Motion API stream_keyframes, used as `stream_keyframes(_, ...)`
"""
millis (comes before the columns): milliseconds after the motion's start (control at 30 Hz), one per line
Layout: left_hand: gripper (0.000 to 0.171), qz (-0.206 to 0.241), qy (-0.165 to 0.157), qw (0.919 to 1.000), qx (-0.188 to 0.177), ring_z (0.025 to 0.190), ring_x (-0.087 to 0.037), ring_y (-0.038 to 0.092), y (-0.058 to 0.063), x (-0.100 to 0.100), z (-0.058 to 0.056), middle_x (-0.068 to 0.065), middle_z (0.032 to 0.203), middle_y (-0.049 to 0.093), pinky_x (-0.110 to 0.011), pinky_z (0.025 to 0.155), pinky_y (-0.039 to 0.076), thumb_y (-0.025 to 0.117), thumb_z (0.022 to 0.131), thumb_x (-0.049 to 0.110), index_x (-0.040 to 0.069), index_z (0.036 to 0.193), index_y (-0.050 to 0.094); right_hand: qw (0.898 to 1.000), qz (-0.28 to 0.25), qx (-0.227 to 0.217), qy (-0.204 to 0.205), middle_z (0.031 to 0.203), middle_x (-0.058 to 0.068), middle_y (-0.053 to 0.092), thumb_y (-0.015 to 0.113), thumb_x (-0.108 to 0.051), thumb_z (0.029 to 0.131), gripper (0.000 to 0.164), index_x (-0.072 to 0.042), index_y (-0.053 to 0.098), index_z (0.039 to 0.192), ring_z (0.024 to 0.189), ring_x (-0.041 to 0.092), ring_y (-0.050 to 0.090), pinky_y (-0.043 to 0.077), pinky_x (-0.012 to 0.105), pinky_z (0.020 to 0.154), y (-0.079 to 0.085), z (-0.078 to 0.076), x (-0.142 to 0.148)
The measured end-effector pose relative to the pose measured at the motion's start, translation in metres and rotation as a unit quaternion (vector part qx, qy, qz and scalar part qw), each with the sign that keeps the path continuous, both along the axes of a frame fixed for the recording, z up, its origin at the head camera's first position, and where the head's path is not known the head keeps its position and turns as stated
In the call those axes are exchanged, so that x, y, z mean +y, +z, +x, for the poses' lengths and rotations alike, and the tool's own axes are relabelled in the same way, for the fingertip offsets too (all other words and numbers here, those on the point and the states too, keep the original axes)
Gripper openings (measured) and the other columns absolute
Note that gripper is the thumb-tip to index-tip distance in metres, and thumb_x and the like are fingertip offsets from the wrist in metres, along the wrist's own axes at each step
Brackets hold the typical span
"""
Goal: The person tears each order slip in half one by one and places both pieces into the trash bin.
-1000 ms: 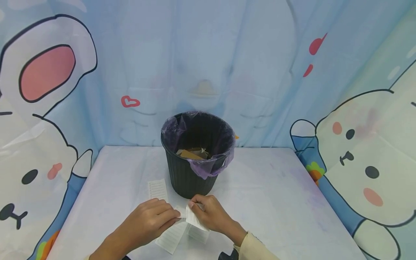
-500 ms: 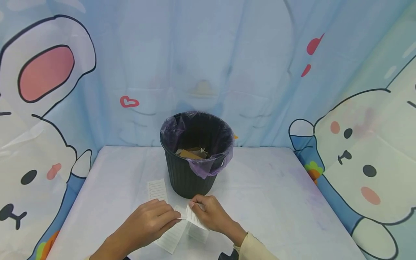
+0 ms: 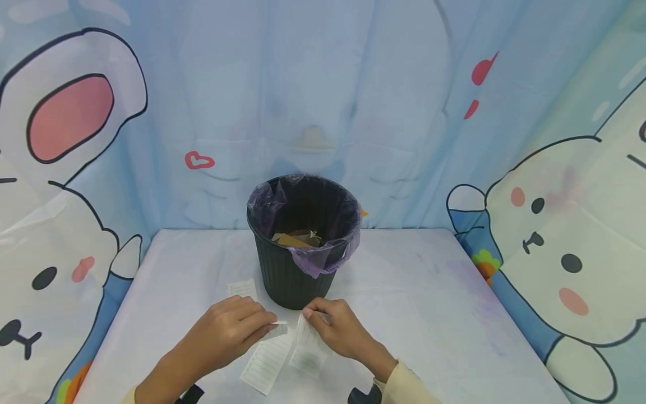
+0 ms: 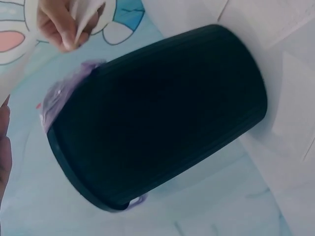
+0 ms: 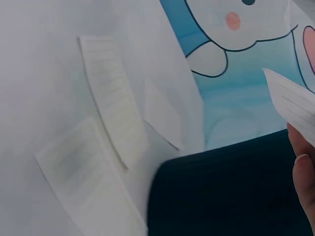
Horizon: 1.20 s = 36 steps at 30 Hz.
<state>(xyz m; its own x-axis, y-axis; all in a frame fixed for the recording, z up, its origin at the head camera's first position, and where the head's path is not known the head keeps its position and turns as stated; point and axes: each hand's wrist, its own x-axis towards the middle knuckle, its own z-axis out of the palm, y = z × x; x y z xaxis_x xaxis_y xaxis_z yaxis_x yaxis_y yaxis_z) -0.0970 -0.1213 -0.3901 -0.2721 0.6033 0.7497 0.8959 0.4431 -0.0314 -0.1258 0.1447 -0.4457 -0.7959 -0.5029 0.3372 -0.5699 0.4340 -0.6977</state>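
Note:
My left hand [image 3: 229,331] pinches a small piece of lined paper [image 3: 276,331] between thumb and forefinger. Just to its right, my right hand [image 3: 343,327] pinches another lined strip of paper [image 3: 303,330], which hangs down from the fingertips. A narrow gap separates the two held pieces. On the table under the hands lie a long lined paper strip [image 3: 264,367] and a second strip [image 3: 308,359], partly covered. Another lined strip [image 3: 243,288] lies behind the left hand. The right wrist view also shows the held paper [image 5: 295,105] close up at the right edge.
A black ribbed trash bin [image 3: 298,280] with a purple bag liner [image 3: 323,261] stands just beyond the hands. Cardboard scraps [image 3: 292,241] lie inside it. A white cloth covers the table [image 3: 414,314], and a blue cartoon curtain [image 3: 313,84] hangs behind.
Half a second ago both hands held the paper close together as one connected sheet. Now it is in two pieces, and the right hand has shifted slightly right and up.

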Motion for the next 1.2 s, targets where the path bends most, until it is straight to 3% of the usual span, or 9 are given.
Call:
stream_keyframes(200, 0.028, 0.016, 0.009, 0.9993, 0.031, 0.070, -0.010, 0.063, 0.029, -0.005, -0.022, 0.003, 0.080, 0.071, -0.025, 0.067, 0.057, 0.058, 0.103, 0.027, 0.010, 0.091, 0.076, 0.996, -0.018, 0.084, 0.025, 0.089, -0.001, 0.075, 0.060, -0.008, 0.101, 0.014, -0.009, 0.073, 0.095, 0.080, 0.005, 0.066, 0.059, 0.026, 0.074, 0.035, -0.008, 0.011)
stream_keyframes(367, 0.021, 0.039, 0.016, 0.9986, 0.031, 0.072, -0.014, 0.066, 0.052, -0.010, -0.040, -0.001, 0.081, 0.073, -0.030, 0.069, 0.059, 0.066, 0.099, 0.024, 0.006, 0.095, 0.076, 0.983, -0.031, 0.178, 0.046, 0.086, 0.002, 0.073, 0.064, 0.002, 0.094, 0.012, -0.006, 0.072, 0.096, 0.074, 0.006, 0.063, 0.057, 0.022, 0.070, 0.074, -0.014, 0.019)
stream_keyframes(533, 0.033, 0.075, 0.020, 0.9952, 0.059, 0.069, -0.014, 0.064, 0.067, -0.011, -0.060, -0.002, 0.079, 0.071, -0.029, 0.061, 0.056, 0.056, 0.103, 0.031, 0.005, 0.095, 0.075, 0.972, -0.051, 0.228, 0.030, 0.083, 0.000, 0.071, 0.066, 0.005, 0.091, 0.014, -0.008, 0.072, 0.092, 0.069, 0.006, 0.057, 0.051, 0.019, 0.064, 0.112, -0.029, 0.026)
stream_keyframes(667, 0.017, 0.082, 0.041, 0.9951, 0.035, 0.073, -0.016, 0.066, 0.076, -0.009, -0.072, -0.004, 0.082, 0.072, -0.030, 0.064, 0.058, 0.071, 0.094, 0.021, 0.004, 0.096, 0.075, 0.971, -0.069, 0.228, 0.010, 0.086, 0.002, 0.071, 0.065, 0.005, 0.093, 0.015, -0.008, 0.072, 0.093, 0.073, 0.008, 0.060, 0.052, 0.019, 0.066, 0.134, -0.048, 0.030)
stream_keyframes(800, 0.018, 0.099, 0.071, 0.9925, -0.011, 0.081, -0.021, 0.070, 0.086, -0.003, -0.085, -0.007, 0.088, 0.075, -0.037, 0.074, 0.060, 0.081, 0.083, 0.008, 0.002, 0.098, 0.075, 0.973, -0.077, 0.217, -0.012, 0.096, 0.004, 0.073, 0.064, 0.002, 0.095, 0.014, -0.008, 0.074, 0.098, 0.088, 0.012, 0.066, 0.055, 0.022, 0.082, 0.147, -0.066, 0.031)
stream_keyframes(967, 0.014, 0.139, 0.088, 0.9847, -0.059, 0.083, -0.023, 0.070, 0.091, 0.006, -0.103, -0.010, 0.092, 0.076, -0.041, 0.076, 0.059, 0.076, 0.088, 0.008, 0.000, 0.099, 0.075, 0.972, -0.088, 0.213, -0.038, 0.103, 0.004, 0.074, 0.065, -0.003, 0.096, 0.012, -0.007, 0.076, 0.100, 0.099, 0.016, 0.068, 0.054, 0.026, 0.093, 0.154, -0.084, 0.024)
stream_keyframes(1200, 0.015, 0.142, 0.109, 0.9754, -0.129, 0.084, -0.024, 0.070, 0.083, 0.015, -0.123, -0.012, 0.093, 0.075, -0.041, 0.079, 0.059, 0.070, 0.095, 0.012, -0.001, 0.102, 0.075, 0.979, -0.107, 0.162, -0.057, 0.109, 0.016, 0.072, 0.066, -0.002, 0.096, 0.013, 0.002, 0.076, 0.103, 0.106, 0.028, 0.066, 0.055, 0.036, 0.095, 0.151, -0.101, 0.014)
